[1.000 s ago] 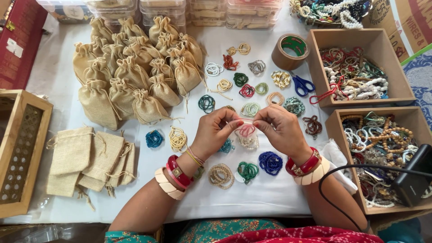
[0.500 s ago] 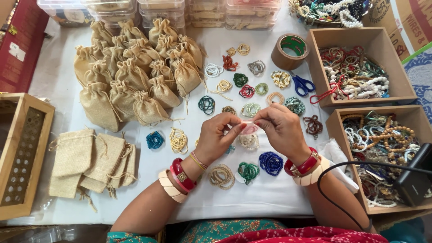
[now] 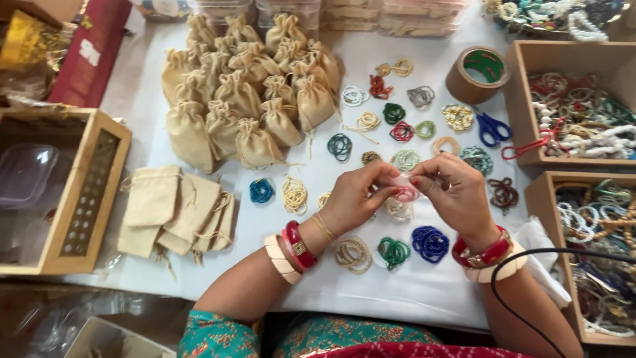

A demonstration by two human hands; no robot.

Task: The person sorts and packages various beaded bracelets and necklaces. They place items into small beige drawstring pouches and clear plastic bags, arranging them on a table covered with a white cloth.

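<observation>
While a small coil of pink beaded bangles (image 3: 405, 193) is pinched between the fingertips of both hands, it is held just above the white tablecloth (image 3: 411, 295). The left hand (image 3: 354, 199) is closed on the coil's left edge with thumb and forefinger, and the right hand (image 3: 456, 192) is closed on its right edge, a pale strip of tape or paper being pressed against the coil there. Directly beneath the grip a cream bead coil (image 3: 399, 209) is seen on the cloth. Toward the person from the grip, a beige coil (image 3: 353, 253), a green coil (image 3: 395, 252) and a dark blue coil (image 3: 430, 242) are laid in a row. To the left of the grip a blue coil (image 3: 262, 191) and a pale yellow coil (image 3: 294, 194) are placed, with flat burlap pouches (image 3: 175, 212) farther left. Beyond the grip, more coloured coils are spread, and filled burlap pouches (image 3: 248, 86) are heaped beyond and to the left. Blue-handled scissors (image 3: 490, 127) and a roll of brown tape (image 3: 477, 73) are set beyond and to the right, near cardboard boxes (image 3: 530, 73) of bangles.
</observation>
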